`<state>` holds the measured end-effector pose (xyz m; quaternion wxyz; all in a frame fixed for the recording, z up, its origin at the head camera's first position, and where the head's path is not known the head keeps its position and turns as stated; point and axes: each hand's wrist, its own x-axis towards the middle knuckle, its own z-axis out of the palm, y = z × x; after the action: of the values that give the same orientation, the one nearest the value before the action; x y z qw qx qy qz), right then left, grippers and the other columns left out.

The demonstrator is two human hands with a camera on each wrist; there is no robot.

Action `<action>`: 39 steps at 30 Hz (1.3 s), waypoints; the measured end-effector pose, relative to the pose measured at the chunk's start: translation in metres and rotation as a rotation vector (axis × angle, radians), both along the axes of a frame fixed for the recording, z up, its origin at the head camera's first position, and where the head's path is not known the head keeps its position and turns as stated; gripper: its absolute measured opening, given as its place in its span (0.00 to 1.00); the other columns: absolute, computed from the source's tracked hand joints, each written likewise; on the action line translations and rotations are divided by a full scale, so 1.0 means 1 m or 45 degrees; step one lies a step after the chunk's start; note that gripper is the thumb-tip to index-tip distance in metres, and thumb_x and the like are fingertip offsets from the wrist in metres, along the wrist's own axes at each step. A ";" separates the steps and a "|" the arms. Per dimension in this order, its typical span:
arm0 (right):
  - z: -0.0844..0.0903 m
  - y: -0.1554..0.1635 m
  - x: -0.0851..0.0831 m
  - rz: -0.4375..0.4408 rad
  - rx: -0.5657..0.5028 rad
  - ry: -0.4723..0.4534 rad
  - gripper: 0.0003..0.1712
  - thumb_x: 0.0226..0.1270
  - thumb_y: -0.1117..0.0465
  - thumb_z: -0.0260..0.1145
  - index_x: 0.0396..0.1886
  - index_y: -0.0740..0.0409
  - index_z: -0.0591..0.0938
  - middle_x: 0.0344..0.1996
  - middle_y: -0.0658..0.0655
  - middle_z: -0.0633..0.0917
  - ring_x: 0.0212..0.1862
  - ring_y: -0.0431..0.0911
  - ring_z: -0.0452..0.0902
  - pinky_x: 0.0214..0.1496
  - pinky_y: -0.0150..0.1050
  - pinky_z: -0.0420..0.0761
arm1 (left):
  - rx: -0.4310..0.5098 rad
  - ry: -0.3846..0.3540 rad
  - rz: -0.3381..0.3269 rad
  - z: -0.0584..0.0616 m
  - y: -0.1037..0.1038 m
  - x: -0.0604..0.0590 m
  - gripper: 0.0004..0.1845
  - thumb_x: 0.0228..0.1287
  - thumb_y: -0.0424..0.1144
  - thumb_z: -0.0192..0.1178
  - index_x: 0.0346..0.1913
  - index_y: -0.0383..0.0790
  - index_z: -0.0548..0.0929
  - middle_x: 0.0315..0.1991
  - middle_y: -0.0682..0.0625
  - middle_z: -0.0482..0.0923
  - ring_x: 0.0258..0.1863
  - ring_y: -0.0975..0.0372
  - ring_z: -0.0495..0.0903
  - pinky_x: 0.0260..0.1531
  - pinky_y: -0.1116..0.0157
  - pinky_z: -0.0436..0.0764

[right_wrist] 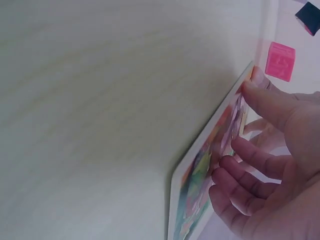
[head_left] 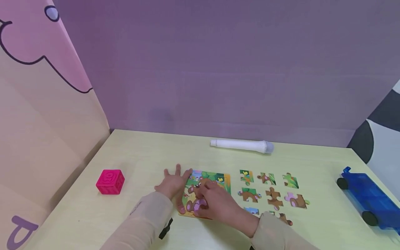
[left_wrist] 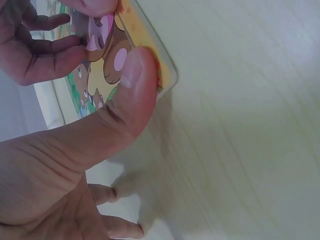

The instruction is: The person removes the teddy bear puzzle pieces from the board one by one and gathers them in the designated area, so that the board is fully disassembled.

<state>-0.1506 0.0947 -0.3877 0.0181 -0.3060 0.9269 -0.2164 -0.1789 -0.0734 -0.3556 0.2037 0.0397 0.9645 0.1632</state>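
Left hand (head_left: 171,185) lies flat, thumb steadying the puzzle board (head_left: 222,179) on the table (head_left: 147,152), while the right hand (head_left: 217,202) pinches a bear piece (head_left: 200,204) onto it, with roughly eight loose pieces (head_left: 274,197) waiting just right, so I'd judge this barely begun.

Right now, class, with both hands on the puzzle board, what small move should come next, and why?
Probably press the purple-pink piece flat into the puzzle board. The right hand has its fingers on that piece, the left hand steadies the board's left edge with its thumb on the corner, and loose pieces wait to the right.
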 end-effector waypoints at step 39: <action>0.013 0.019 -0.012 -0.118 0.109 -0.105 0.18 0.50 0.51 0.84 0.35 0.53 0.87 0.36 0.50 0.77 0.40 0.47 0.72 0.36 0.44 0.74 | 0.022 -0.011 0.022 0.000 0.001 0.001 0.67 0.35 0.33 0.86 0.80 0.55 0.58 0.82 0.40 0.40 0.78 0.33 0.39 0.57 0.23 0.61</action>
<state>-0.1624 0.1138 -0.3744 0.0595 -0.2526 0.9469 -0.1897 -0.1777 -0.0722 -0.3560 0.2061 0.0325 0.9625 0.1733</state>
